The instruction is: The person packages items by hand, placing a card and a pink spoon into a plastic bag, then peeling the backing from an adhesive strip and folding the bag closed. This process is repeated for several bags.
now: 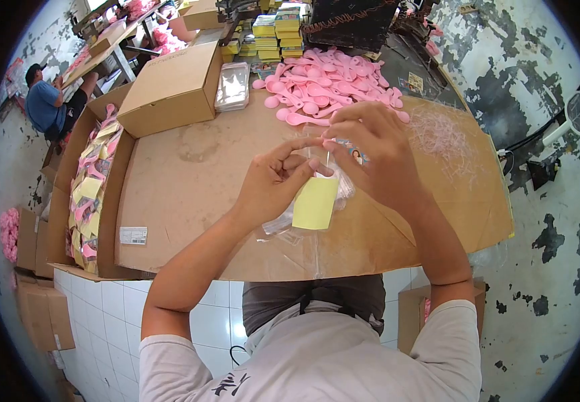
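Above the cardboard-covered table (169,201), my left hand (273,177) pinches a small bag holding a yellow card (314,203). My right hand (377,157) meets it at the fingertips, thumb and forefinger pressed together on something pink and too small to name. Beneath both hands lie clear plastic bags (280,224), partly covered by the card and fingers. A printed card (357,153) shows a little behind my right fingers. Just beyond the hands is a heap of pink spoons (330,84).
An open carton (122,194) of packed pink items stands at the left, beside a closed box (169,90). Clear sleeves (233,87) and yellow card stacks (278,33) lie at the back. Plastic strips (444,141) are at the right. A person (47,104) sits far left.
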`<state>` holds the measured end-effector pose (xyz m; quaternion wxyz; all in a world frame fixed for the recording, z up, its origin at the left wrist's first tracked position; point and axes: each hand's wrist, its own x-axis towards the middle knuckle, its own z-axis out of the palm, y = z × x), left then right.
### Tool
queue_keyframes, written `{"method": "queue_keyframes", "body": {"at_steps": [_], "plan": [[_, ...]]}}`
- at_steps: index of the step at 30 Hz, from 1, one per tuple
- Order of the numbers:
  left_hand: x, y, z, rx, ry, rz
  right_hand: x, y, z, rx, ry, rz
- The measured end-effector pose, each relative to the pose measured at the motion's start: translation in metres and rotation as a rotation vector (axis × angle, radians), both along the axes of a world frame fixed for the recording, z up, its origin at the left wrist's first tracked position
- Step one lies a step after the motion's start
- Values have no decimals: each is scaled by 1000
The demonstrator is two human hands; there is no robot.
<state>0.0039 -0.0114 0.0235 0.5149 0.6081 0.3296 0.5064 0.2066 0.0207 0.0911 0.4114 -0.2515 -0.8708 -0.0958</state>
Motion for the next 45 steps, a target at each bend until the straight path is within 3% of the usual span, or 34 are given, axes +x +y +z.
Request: {"method": "queue_keyframes", "body": {"at_steps": [7, 10, 13, 16, 19, 21, 23, 26, 29, 31, 33, 35, 38, 41, 45], "plan": [[-1, 0, -15, 177, 323, 99, -10, 6, -16, 191, -254, -48], [-1, -2, -10, 160, 391, 60, -9, 12, -26, 137, -336, -129], [-1, -3, -2, 81, 371, -5, 1, 28, -26, 58, -164, -218], [-1, 3, -3, -39, 223, -44, 48, 55, -26, -705, 279, 37], [-3, 9, -7, -158, 62, -91, 120, 57, 1, -1374, 325, 210], [-4, 13, -12, -178, 1, -102, 183, 88, -31, -1206, 322, -54], [-4, 16, -18, -146, -27, -90, 238, 122, -81, -659, 131, -515], [-2, 14, -10, -180, -48, -103, 224, 97, -85, 186, -335, -991], [-2, 16, -14, -199, -11, -40, 168, 71, -55, -5, -71, -731], [0, 16, -18, -161, 3, -10, 131, 60, -50, -162, 38, -424], [0, 19, -22, -134, 14, 8, 91, 35, -43, -706, 156, -137], [-1, 20, -24, -124, 20, 15, 56, 17, -38, -914, 124, 145], [-2, 20, -23, -183, 17, 9, 31, 12, -64, -1264, 346, 357], [1, 19, -21, -201, -121, -11, 34, 27, -74, -1317, 384, 455], [3, 19, -20, -182, -58, -49, 39, 24, -69, -1320, 447, 376]]}}
